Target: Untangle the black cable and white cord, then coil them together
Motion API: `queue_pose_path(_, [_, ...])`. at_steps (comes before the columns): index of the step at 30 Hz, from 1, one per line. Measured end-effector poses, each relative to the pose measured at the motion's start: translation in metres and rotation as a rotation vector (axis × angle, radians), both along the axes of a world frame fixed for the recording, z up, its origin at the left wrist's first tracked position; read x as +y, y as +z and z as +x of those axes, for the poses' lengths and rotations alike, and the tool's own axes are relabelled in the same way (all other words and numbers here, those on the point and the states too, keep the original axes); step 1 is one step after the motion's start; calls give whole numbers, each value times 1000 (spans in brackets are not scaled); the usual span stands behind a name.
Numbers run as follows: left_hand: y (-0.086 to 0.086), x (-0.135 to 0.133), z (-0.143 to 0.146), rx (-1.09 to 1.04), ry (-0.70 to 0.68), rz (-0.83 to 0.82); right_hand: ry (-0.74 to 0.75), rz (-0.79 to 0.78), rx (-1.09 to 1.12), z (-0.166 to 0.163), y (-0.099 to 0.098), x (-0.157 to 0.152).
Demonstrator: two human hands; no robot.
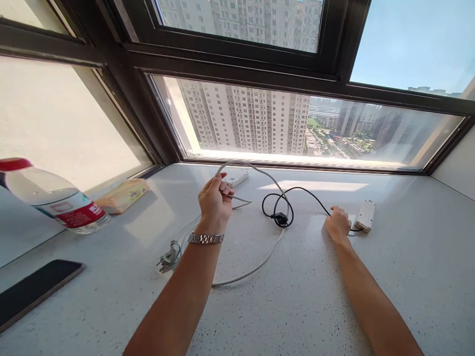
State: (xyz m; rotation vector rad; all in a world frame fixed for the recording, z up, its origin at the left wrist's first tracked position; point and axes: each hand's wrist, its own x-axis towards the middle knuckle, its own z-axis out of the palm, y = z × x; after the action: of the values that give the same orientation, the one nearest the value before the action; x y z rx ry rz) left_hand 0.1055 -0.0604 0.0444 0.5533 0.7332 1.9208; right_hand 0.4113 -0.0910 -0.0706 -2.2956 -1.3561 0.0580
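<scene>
White cable (241,162), pinched by the left hand (217,198) left of a black plug (281,218); right hand (338,223) closed on black cord (299,188) right of it — tugging could snag them where they cross.

Black plug (281,219): on counter (297,296), black cable (310,191) looped about it | left hand (217,198): left of plug, pinching white cable (237,162) | right hand (337,224): right of plug, gripping black cable | white box (365,216): farther right of plug | bottle (69,202), phone (39,289): well left of plug
</scene>
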Motion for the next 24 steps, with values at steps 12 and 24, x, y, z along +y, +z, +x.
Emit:
queue_pose_path(12, [-7, -3, 14, 166, -158, 36, 599, 183, 364, -81, -17, 3])
queue_pose_path(24, [7, -19, 25, 202, -297, 38, 653, 95, 135, -97, -6, -10])
